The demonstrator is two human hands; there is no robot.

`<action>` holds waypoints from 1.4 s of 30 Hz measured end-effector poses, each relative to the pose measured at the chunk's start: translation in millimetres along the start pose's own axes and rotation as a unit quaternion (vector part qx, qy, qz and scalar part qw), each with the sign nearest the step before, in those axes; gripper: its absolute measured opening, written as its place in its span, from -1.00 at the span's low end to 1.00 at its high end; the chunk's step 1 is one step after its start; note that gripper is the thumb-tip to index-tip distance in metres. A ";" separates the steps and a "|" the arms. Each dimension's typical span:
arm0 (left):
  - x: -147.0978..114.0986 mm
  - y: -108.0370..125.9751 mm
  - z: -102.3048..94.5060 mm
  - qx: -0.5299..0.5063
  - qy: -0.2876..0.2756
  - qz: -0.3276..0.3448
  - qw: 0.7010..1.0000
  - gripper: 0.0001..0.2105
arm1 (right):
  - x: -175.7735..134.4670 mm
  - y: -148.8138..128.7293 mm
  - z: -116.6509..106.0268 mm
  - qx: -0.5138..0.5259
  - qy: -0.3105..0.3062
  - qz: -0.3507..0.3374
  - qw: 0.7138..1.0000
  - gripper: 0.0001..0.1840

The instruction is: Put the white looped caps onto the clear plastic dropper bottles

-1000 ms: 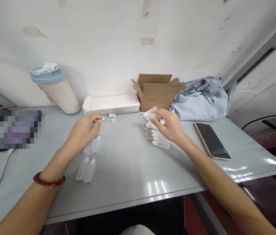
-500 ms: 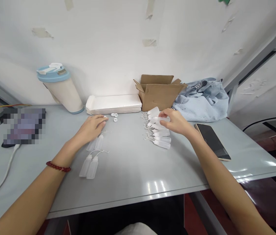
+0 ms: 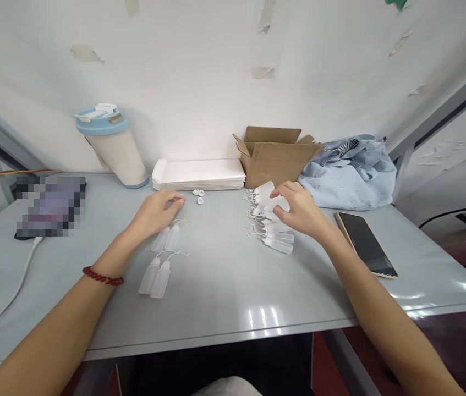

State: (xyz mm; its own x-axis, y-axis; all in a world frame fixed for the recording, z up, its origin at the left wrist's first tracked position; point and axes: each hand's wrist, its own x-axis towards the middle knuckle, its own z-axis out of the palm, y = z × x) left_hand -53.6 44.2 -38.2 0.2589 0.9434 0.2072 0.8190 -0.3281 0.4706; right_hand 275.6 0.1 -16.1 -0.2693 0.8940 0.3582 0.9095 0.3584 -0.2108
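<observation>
At the left, my left hand rests low over the table with thumb and index fingertip close together on a small white piece that looks like a cap, mostly hidden. Just right of it lie small white caps. Below its palm are two clear squeeze bottles with thin white spouts, and another pair of bottles lies nearer the front edge. My right hand hovers over a row of several similar bottles, thumb and index finger apart, partly covering the upper ones.
Along the wall stand a tumbler, a stack of white envelopes, an opened cardboard box and a light blue cloth. A black phone lies right; a pixelated device with a white cable lies left.
The view has shifted slightly, so most things appear a little further right. My right thumb and index finger look slightly lower over the bottles. My left hand has stayed beside the caps.
</observation>
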 end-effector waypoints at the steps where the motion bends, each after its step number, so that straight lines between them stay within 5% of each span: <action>1: -1.3 2.9 -1.1 -0.003 0.015 -0.003 1.000 -0.73 | 0.1 -2.4 1.6 -0.004 0.015 -0.009 1.000 -0.79; 7: -8.0 20.8 -5.4 -0.010 0.066 -0.020 0.998 -0.89 | -5.6 -28.9 15.7 0.070 0.060 -0.087 0.992 -0.84; 14: -13.6 35.2 1.1 -0.069 0.078 0.034 0.994 -0.89 | -39.1 -104.4 29.8 0.205 -0.122 -0.227 0.944 -0.70; 18: -16.7 41.3 1.9 -0.080 0.082 0.036 0.993 -0.88 | -47.0 -133.6 45.6 0.167 -0.194 -0.285 0.924 -0.57; 26: -18.8 42.0 2.0 -0.087 0.090 0.053 0.991 -0.89 | -31.7 -166.6 64.4 0.062 -0.184 -0.320 0.927 -0.61; 34: -21.5 49.0 0.4 -0.140 0.086 0.046 0.985 -0.90 | -35.4 -145.2 60.8 0.067 -0.190 -0.276 0.940 -0.67; 42: -25.4 55.6 -2.3 -0.253 -0.039 -0.014 0.967 -0.82 | -37.5 -101.8 54.9 0.110 -0.057 -0.184 0.975 -0.75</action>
State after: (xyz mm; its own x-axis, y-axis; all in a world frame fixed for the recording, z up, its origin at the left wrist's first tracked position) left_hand -15.8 1.9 -15.3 0.2939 0.9465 0.1332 0.4766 -0.2659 0.8380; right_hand 175.7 -55.1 -58.0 -0.6092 0.7136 0.3458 0.6580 0.6983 -0.2817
